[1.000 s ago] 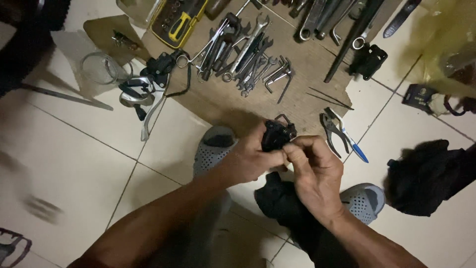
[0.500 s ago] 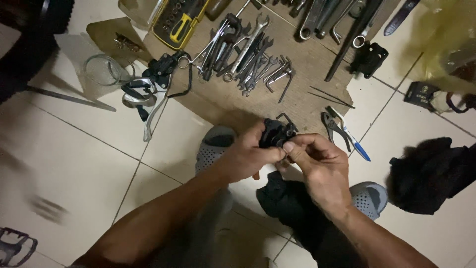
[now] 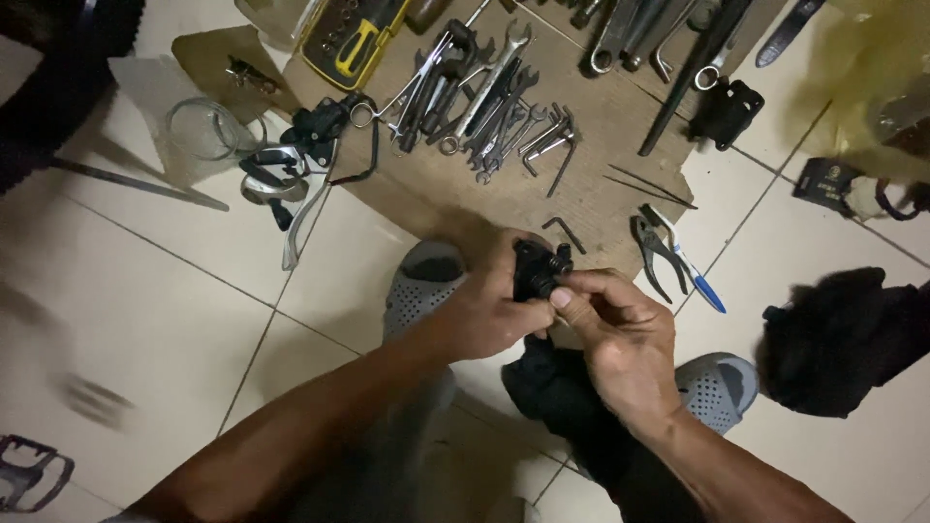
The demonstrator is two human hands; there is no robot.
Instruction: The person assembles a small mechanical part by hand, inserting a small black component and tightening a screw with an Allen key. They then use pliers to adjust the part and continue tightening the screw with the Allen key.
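Observation:
My left hand (image 3: 484, 315) grips a small black mechanical part (image 3: 539, 268) from the left side. My right hand (image 3: 620, 334) pinches the same part from the right with thumb and fingertips. Both hands are held over my feet in grey perforated shoes (image 3: 422, 284), above a black cloth (image 3: 562, 397). A black hex key (image 3: 564, 232) lies just beyond the part on the sheet of cardboard (image 3: 620, 136).
A pile of wrenches (image 3: 484, 92) and a yellow-and-black bit set (image 3: 354, 39) lie on the cardboard. Pliers with a blue handle (image 3: 673, 257) lie to the right, a brake lever assembly (image 3: 291, 169) to the left. A black bundle (image 3: 838, 339) sits at right on the tiled floor.
The view has shifted slightly. My hands have stayed together on the black part, with the right fingers shifting their pinch on it.

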